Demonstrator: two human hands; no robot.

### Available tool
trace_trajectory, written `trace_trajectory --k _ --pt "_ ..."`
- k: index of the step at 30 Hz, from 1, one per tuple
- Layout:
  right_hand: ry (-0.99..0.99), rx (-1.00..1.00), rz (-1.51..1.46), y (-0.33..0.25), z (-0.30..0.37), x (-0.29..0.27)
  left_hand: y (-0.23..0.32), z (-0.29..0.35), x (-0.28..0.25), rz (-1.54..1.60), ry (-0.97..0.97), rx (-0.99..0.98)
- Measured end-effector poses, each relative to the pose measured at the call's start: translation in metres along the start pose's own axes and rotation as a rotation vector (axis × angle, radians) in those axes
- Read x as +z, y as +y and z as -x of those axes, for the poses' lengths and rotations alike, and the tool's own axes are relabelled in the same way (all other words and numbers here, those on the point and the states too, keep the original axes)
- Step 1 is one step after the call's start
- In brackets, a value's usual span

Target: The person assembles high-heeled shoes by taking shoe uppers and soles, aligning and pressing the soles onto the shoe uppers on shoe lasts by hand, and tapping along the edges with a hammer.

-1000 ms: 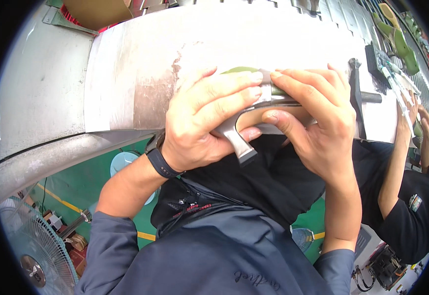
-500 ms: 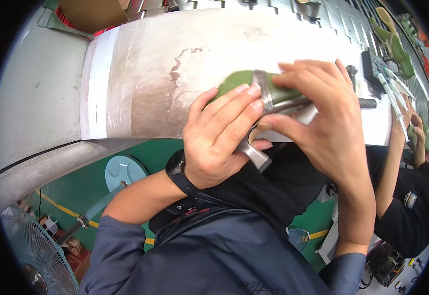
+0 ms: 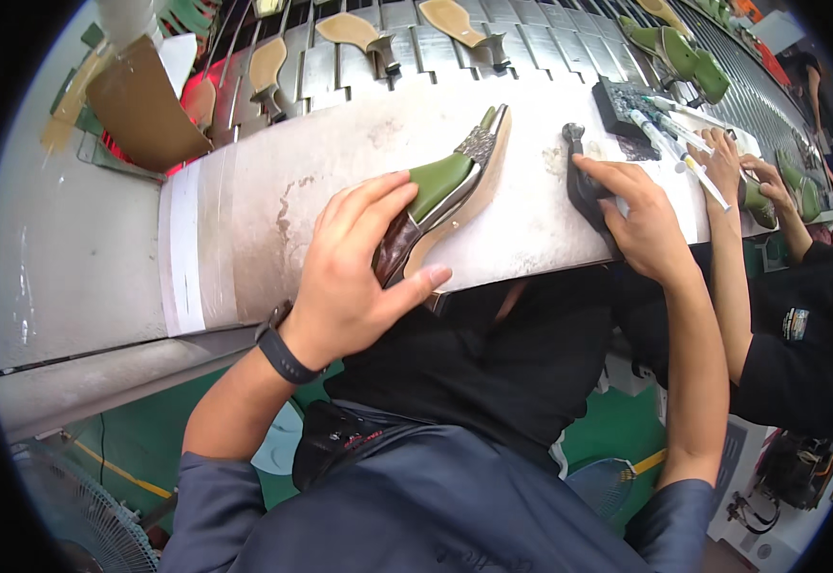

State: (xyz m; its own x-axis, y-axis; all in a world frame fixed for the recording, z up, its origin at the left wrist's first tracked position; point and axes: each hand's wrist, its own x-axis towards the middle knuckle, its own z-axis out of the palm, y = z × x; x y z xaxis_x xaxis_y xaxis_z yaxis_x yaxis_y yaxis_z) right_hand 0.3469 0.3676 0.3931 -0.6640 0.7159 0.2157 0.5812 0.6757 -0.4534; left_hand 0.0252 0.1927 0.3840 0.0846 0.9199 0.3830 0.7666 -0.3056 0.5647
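Note:
A green shoe (image 3: 442,184) with a patterned brown band and a tan sole rests on its side on the pale worktable. My left hand (image 3: 350,253) wraps round its dark heel end, the fingers over the upper and the thumb beside the sole. To the right, my right hand (image 3: 648,215) has its fingers on a dark hammer (image 3: 581,181) lying on the table. The hammer's round head points away from me, and the hand partly hides its handle.
Several tan soles with heels (image 3: 354,31) lie on the metal slat conveyor (image 3: 531,57) behind the table. A dark block (image 3: 617,107) with several syringes stands at the right. Beyond it, a co-worker's hands (image 3: 717,158) are near more green shoes. A brown board (image 3: 135,105) stands far left.
My hands have separated. The left has shifted left with the shoe, now laid down with its sole showing. My right hand has left the shoe and reached the hammer.

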Motion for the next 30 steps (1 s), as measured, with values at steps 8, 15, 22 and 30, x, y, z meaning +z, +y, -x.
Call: trace_trajectory --k 8,15,22,30 --pt "0.066 0.114 0.127 -0.024 0.005 0.029 -0.023 -0.075 0.025 0.533 -0.138 -0.168" --pt "0.271 0.217 -0.878 -0.053 0.000 0.029 -0.017 -0.081 0.028 0.420 -0.226 -0.282" --pt "-0.014 0.266 -0.891 -0.074 -0.048 0.009 -0.022 -0.086 0.033 0.279 -0.161 -0.169" --pt "0.018 0.229 -0.679 -0.070 -0.075 0.007 -0.025 -0.087 0.026 0.244 -0.215 -0.076"
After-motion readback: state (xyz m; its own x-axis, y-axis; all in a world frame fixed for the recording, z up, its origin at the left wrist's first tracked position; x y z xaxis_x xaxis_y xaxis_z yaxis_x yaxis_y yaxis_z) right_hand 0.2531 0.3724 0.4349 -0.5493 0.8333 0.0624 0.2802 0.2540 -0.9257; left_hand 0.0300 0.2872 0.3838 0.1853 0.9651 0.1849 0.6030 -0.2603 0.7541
